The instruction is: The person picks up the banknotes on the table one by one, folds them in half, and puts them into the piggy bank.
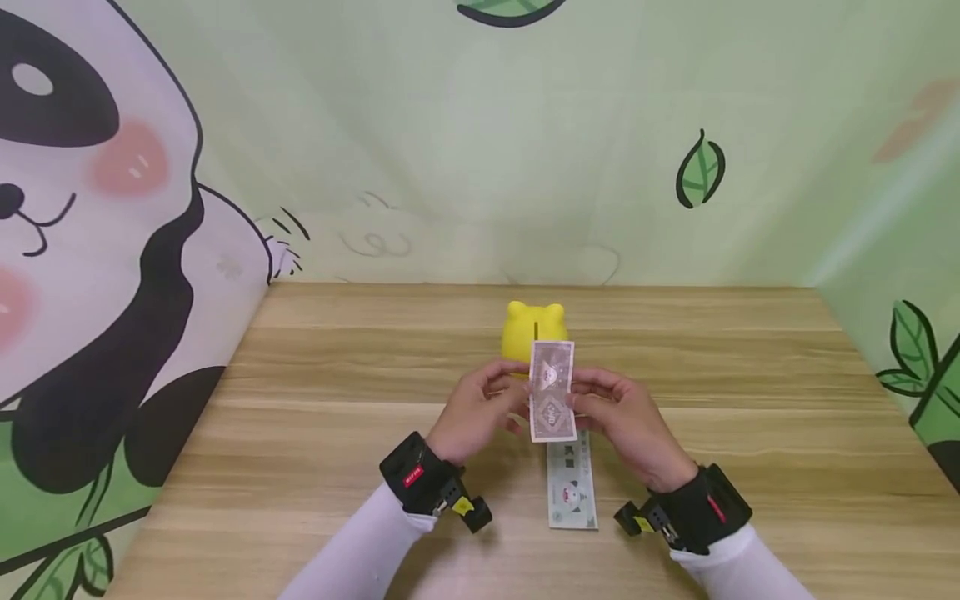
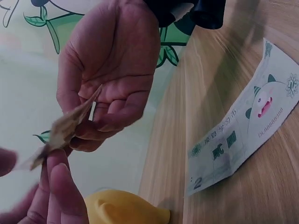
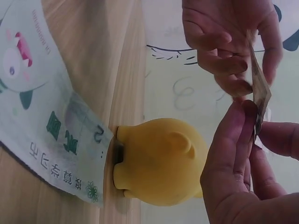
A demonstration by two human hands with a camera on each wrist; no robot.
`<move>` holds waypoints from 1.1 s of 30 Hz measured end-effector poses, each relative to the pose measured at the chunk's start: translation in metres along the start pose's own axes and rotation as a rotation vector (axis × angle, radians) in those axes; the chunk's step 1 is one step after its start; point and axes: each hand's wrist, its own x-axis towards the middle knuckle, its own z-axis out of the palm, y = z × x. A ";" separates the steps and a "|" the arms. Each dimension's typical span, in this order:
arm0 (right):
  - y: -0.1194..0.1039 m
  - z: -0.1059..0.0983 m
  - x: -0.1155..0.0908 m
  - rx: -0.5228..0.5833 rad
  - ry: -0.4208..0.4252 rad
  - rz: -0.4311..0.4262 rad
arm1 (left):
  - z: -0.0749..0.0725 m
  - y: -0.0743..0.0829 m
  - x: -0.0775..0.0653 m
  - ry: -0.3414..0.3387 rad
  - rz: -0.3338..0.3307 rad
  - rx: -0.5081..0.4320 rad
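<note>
A small brownish-purple play banknote point(image 1: 552, 392) stands upright in the head view, raised above the table. My left hand point(image 1: 480, 412) holds its left edge, and my right hand point(image 1: 626, 421) pinches the right edge between thumb and fingers. In both wrist views the banknote appears nearly edge-on between the fingertips. Just behind it sits a yellow animal-shaped money bank point(image 1: 519, 333) with a dark slot on top, its lower part covered by the banknote and hands. Below the hands, a larger pale green play banknote point(image 1: 572, 496) lies on the table, partly overlapped by the held banknote.
The wood-grain table point(image 1: 337, 342) reaches back to a pale green cloth backdrop point(image 1: 420, 125) printed with leaves and a large panda point(image 1: 150, 225). Black camera straps point(image 1: 416, 471) wrap both wrists.
</note>
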 end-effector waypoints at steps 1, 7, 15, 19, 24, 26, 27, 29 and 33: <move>0.000 0.000 0.000 -0.007 0.002 -0.003 | 0.000 0.000 0.000 -0.012 0.000 0.005; -0.002 0.001 -0.003 -0.001 -0.005 -0.016 | 0.000 -0.001 -0.002 -0.021 0.005 0.000; -0.003 0.000 -0.005 0.012 0.004 -0.013 | -0.002 -0.002 -0.002 -0.014 0.001 -0.031; -0.003 -0.001 -0.006 0.030 0.006 -0.022 | -0.003 -0.003 -0.002 -0.019 0.025 -0.045; -0.002 -0.002 -0.006 0.044 -0.015 -0.037 | -0.003 -0.003 -0.003 -0.022 0.044 -0.068; -0.003 -0.003 -0.006 0.047 -0.028 -0.044 | -0.003 -0.002 -0.004 -0.021 0.042 -0.056; -0.003 -0.003 -0.007 0.047 -0.034 -0.045 | -0.003 -0.001 -0.004 -0.021 0.040 -0.048; -0.004 -0.004 -0.007 0.041 -0.038 -0.043 | -0.002 0.000 -0.004 -0.022 0.038 -0.034; -0.006 -0.005 -0.007 0.038 -0.038 -0.035 | -0.002 0.001 -0.003 -0.021 0.031 -0.015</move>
